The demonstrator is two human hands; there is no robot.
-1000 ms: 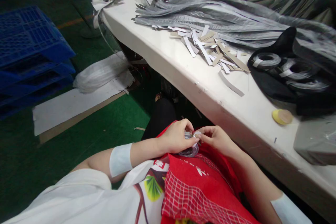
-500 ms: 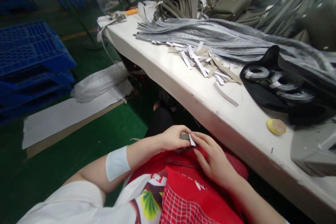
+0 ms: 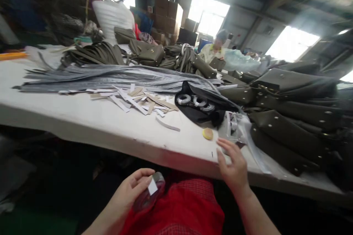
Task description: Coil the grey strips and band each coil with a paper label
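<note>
My left hand (image 3: 136, 189) is closed on a rolled grey strip (image 3: 157, 177) with a white tag (image 3: 152, 186) on it, low over the red apron (image 3: 187, 205). Above the table's front edge, my right hand (image 3: 233, 161) has its fingers apart and holds nothing; its fingertips are close to a yellow tape roll (image 3: 207, 133) and a clear plastic bag (image 3: 237, 128). On the table (image 3: 110, 132) lie a loose grey strip (image 3: 167, 124) and a pile of white and tan strips (image 3: 138, 100).
Long grey strips (image 3: 110, 77) stretch across the table. Several coils (image 3: 199, 101) rest on black material (image 3: 193, 115). Dark olive bags (image 3: 292, 136) are stacked at the right. Farther back is a person (image 3: 212, 52) among more bags.
The view has swung up and to the right. My right hand has left the rolled strip and moved over the table near the tape roll. My left hand keeps the strip and tag.
</note>
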